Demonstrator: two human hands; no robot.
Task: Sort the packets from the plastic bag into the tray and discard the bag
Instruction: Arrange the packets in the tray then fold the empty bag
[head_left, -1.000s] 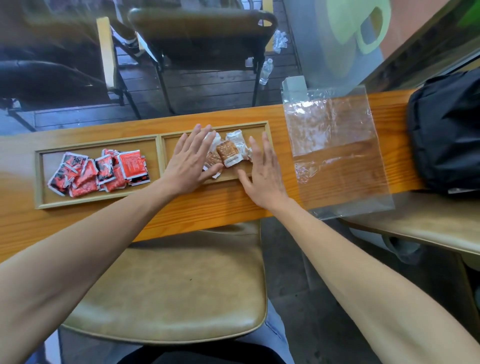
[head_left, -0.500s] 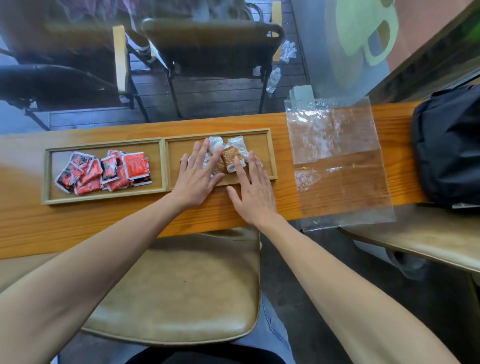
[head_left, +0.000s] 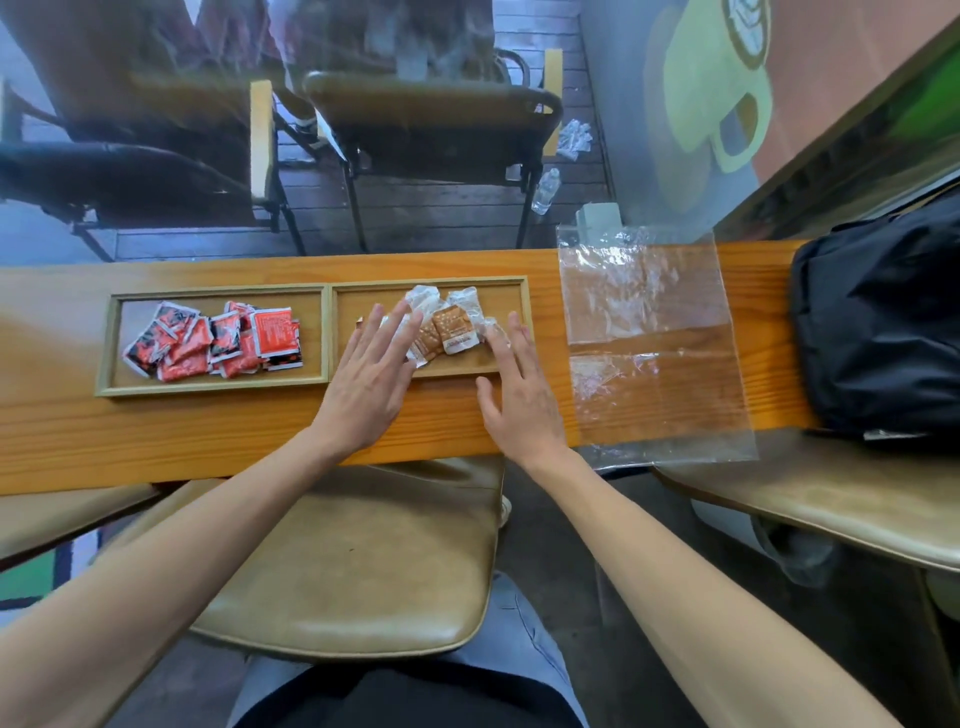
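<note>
A long, narrow counter of varnished orange-brown wood (head_left: 156, 441) with visible grain runs left to right. On it sits a shallow rectangular wooden tray (head_left: 329, 332) with a pale raised rim, divided by a central bar into two compartments.

The left compartment holds a loose, overlapping pile of small square foil packets printed in red, black and white (head_left: 213, 340). The right compartment holds a smaller cluster of clear, crinkled plastic packets with tan-brown contents (head_left: 447, 325), lying near the middle of that compartment.

The left hand (head_left: 371, 384) is spread flat and wide, palm down, holding nothing; its fingertips lie on the left edge of the clear packet cluster, and its palm covers the tray's near rim. The right hand (head_left: 519, 395) is likewise flat and open, holding nothing; its fingers reach over the near rim beside the right edge of the cluster, and its thumb rests on the counter.

To the right of the tray, apart from it, a large, flat, transparent rectangular plastic bag (head_left: 649, 338) lies on the counter, wrinkled and glossy, with its near edge overhanging the counter. No packets are visible inside it. Further right rests a black fabric bag (head_left: 878, 322), soft and creased. Below the counter stands an olive-tan padded chair seat (head_left: 363, 561) with a smooth, leather-like finish.
</note>
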